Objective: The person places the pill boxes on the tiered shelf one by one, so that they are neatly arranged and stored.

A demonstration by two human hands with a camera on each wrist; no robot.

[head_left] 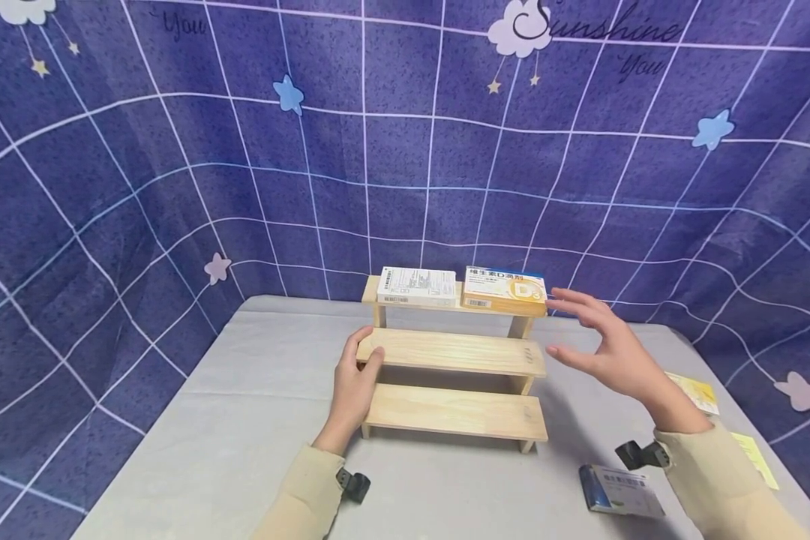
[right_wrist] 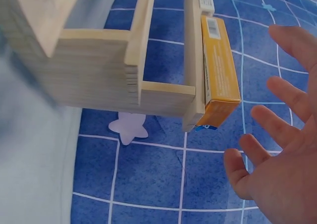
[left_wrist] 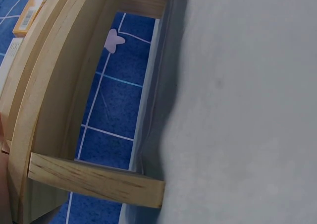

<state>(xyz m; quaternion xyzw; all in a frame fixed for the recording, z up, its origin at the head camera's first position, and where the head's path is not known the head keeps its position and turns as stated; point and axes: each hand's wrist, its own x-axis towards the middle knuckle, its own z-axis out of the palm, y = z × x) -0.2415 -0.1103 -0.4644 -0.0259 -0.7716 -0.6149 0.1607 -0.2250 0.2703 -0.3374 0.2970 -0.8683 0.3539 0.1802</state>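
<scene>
A three-tier wooden step shelf [head_left: 455, 411] stands on the grey cloth. My left hand [head_left: 352, 384] grips the left end of its middle board, thumb on top; the other fingertips are partly hidden. On the top board lie a white printed box [head_left: 416, 286] at left and an orange-and-white vitamin D drops box [head_left: 504, 289] at right. Just right of the orange box, my right hand [head_left: 604, 346] is held with its fingers spread, holding nothing. In the right wrist view, a gap shows between that hand and the orange box [right_wrist: 221, 68].
A blue-and-white box [head_left: 622, 491] lies on the cloth at front right. Beyond the right forearm are a yellow-and-white box [head_left: 695, 393] and a yellow item [head_left: 754, 459], partly covered by the sleeve. A blue gridded curtain [head_left: 405, 150] surrounds the table's back and sides.
</scene>
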